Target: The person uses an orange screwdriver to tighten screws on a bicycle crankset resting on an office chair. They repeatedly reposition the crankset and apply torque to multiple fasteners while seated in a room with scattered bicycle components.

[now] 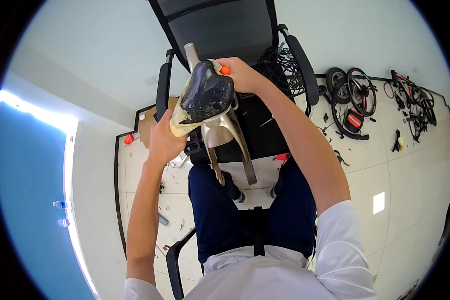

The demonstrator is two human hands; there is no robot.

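Observation:
A worn black bicycle saddle [207, 92] with pale yellowish padding [181, 123] showing around its edge is held up before me. My left hand [166, 137] is closed on the padding at its near left side. At the far right edge my right hand [240, 75] is closed on the saddle, and a small orange piece [225, 70] shows by its fingers; the rest of that piece is hidden. Behind and below the saddle is a champagne-coloured bicycle fork [237, 135], its tube [191, 55] pointing away and its legs toward me. I cannot tell whether fork and saddle touch.
A black office chair [225, 25] faces me, with a black mesh bundle [283, 70] near its right armrest. Wheels [360, 92] and dark bicycle parts [417, 107] lie on the tiled floor at right. A cardboard box [146, 125] stands at left. Small parts litter the floor.

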